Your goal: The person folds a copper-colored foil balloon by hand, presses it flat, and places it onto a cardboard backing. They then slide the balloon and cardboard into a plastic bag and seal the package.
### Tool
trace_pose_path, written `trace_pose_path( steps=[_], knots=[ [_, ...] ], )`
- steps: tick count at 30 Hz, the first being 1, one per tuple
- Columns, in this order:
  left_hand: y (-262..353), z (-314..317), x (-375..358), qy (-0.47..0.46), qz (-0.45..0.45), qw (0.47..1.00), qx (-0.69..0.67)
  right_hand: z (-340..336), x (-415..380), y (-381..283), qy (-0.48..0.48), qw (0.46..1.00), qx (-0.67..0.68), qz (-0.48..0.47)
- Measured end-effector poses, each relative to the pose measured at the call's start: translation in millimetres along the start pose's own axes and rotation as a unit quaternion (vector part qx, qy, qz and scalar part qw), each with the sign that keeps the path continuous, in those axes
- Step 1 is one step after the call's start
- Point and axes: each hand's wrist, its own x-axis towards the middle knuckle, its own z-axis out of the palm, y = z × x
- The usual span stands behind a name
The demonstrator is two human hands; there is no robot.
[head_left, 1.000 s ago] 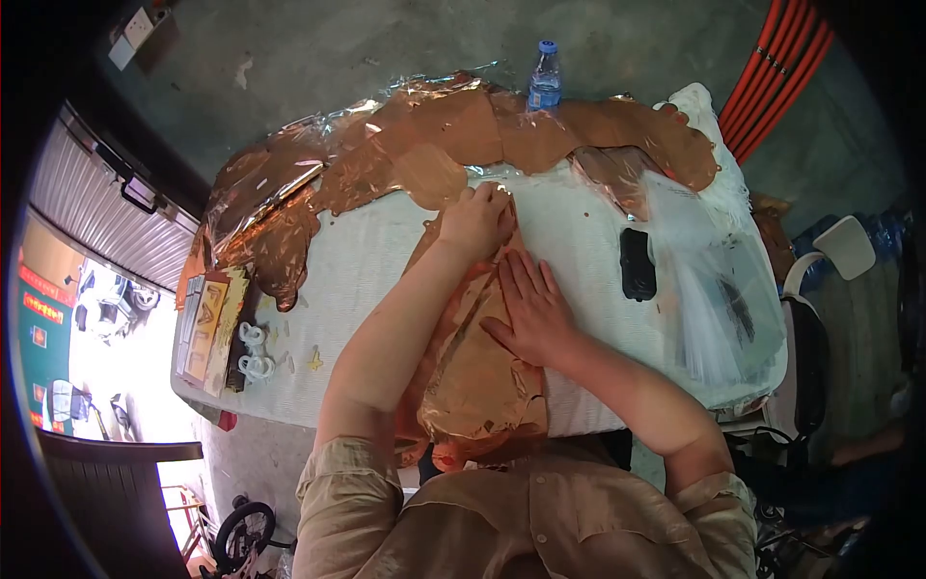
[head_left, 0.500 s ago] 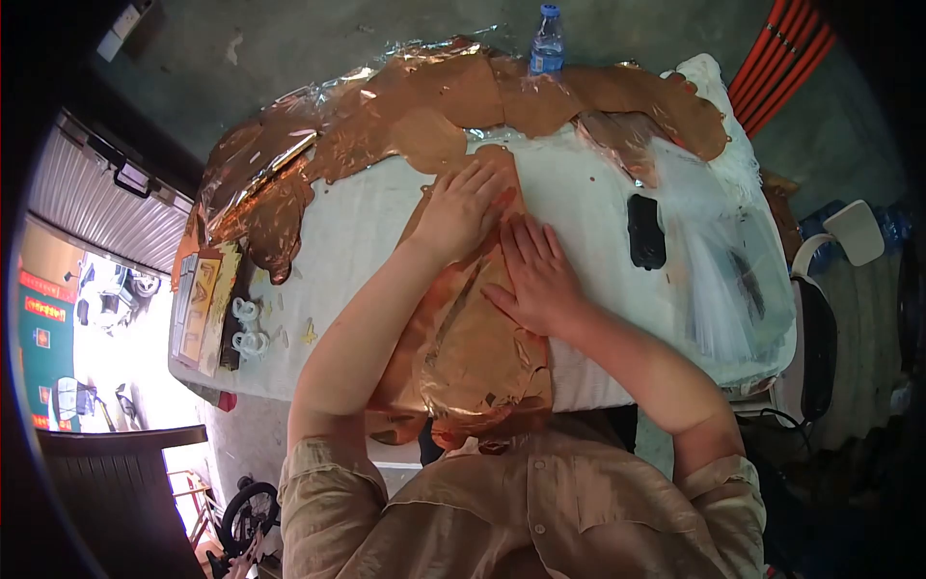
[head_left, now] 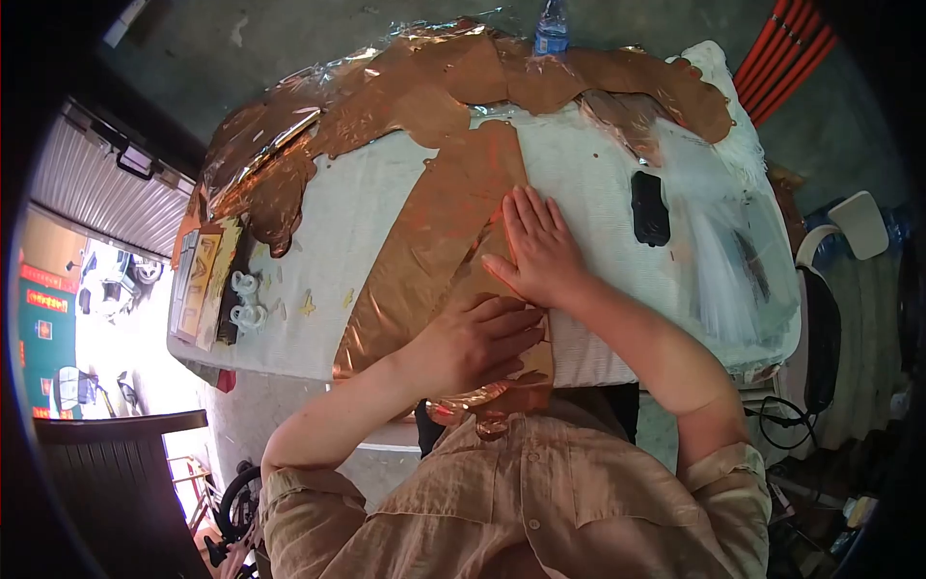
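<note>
A copper-coloured shiny sheet (head_left: 415, 241) lies over a brown piece (head_left: 487, 145) on the white table, reaching the edge by the person's body. My right hand (head_left: 542, 246) rests flat on the right edge of the sheet, its fingers stretched toward the far side. Nearer the body, my left hand (head_left: 479, 345) is over the lower part of the sheet with its fingers bent; whether they pinch the foil is hidden. Crumpled foil shows below that hand.
Brown pieces with foil (head_left: 434, 92) line the far edge, beside a water bottle (head_left: 551, 29). A black case (head_left: 650, 208) and clear plastic sheets (head_left: 719, 280) lie at right. Boxes (head_left: 201, 285) and white rolls (head_left: 247, 301) are at left.
My left hand has moved from the far part of the sheet toward the body, and its fingers have bent. The foil now spreads wider to the left. My right hand has stayed nearly in place.
</note>
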Motion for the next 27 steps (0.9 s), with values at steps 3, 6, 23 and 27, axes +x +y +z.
trace_pose_path(
  steps=[3,6,23,27],
  knots=[
    [1.9,-0.6,-4.5,-0.034,-0.006,0.999,0.020,0.6,0.4,0.3,-0.002,1.000,0.000,0.000],
    [3.6,-0.7,-3.0,-0.036,0.000,0.999,0.026,-2.7,0.6,0.6,-0.018,1.000,0.005,0.003],
    [40.0,-23.5,-64.3,0.123,-0.253,0.957,0.065,-14.9,3.6,-1.9,-0.056,0.998,0.010,0.013],
    [64.3,-34.8,-108.1,0.198,-0.484,0.827,0.207,-10.9,2.8,-1.5,-0.050,0.999,0.010,0.015]
  ],
)
